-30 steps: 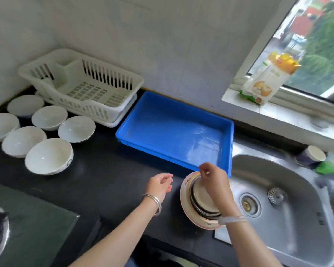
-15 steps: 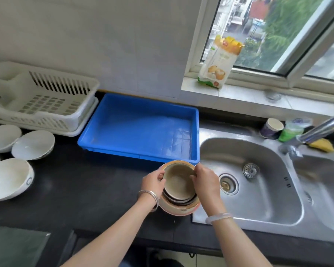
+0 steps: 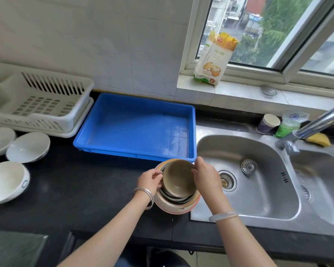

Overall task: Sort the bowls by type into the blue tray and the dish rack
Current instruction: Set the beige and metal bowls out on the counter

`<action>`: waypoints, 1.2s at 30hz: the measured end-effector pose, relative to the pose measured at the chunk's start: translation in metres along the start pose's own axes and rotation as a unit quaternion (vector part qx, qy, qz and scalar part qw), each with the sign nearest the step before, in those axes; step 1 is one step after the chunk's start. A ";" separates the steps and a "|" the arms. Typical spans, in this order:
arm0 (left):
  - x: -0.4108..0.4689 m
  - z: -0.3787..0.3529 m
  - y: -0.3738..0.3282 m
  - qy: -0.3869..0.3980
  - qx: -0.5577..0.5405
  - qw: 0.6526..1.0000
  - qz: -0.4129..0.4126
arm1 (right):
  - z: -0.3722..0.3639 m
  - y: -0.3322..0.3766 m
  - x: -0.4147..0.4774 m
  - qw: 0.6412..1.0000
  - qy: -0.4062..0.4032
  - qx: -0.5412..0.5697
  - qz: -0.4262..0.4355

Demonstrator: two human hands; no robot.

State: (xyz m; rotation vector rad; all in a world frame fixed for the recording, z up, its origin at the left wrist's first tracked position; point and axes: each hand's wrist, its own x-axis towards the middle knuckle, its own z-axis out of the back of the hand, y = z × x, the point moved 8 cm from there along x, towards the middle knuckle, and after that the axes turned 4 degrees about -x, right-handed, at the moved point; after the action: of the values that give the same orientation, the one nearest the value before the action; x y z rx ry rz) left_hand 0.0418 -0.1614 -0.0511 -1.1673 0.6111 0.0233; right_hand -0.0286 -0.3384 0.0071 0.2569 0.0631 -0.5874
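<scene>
Left hand (image 3: 150,180) and right hand (image 3: 206,177) pinch the rim of the top brown bowl (image 3: 178,179) in a nested stack on the black tabletop (image 3: 81,182), at 6 o'clock from the empty blue plastic tray (image 3: 135,149)

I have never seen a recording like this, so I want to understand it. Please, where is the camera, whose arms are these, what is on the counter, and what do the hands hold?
The camera is worn on a person's head and looks down, so the two bare arms belong to that person; there is no machine. The left hand and the right hand grip the rim of a brown bowl, the top one of a nested stack of bowls at the counter edge beside the steel sink. Behind the stack is the blue tray, with no bowl in it. To its left is the white dish rack, and in front of that, several white bowls on the black counter.
</scene>
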 end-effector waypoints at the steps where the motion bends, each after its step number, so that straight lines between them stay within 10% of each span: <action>1: 0.001 0.000 0.000 0.002 -0.003 1.000 0.000 | 0.001 -0.001 -0.001 1.000 -0.003 0.011 -0.003; 13: -0.004 -0.005 -0.010 0.004 0.075 0.997 -0.015 | 0.012 -0.032 -0.010 0.980 -0.035 0.184 -0.074; 25: -0.008 0.077 -0.012 -0.073 -0.094 0.993 -0.010 | 0.046 0.014 0.002 0.941 -0.047 0.332 -0.042; 36: -0.029 0.207 0.070 -0.242 -0.229 0.939 0.079 | -0.033 0.140 0.020 0.940 0.098 0.328 0.015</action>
State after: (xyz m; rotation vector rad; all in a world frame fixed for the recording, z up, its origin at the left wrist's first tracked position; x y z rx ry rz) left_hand 0.0850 0.0551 -0.0453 -1.4907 0.2592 0.6033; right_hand 0.0664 -0.2288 0.0038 0.9651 0.0529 -0.5357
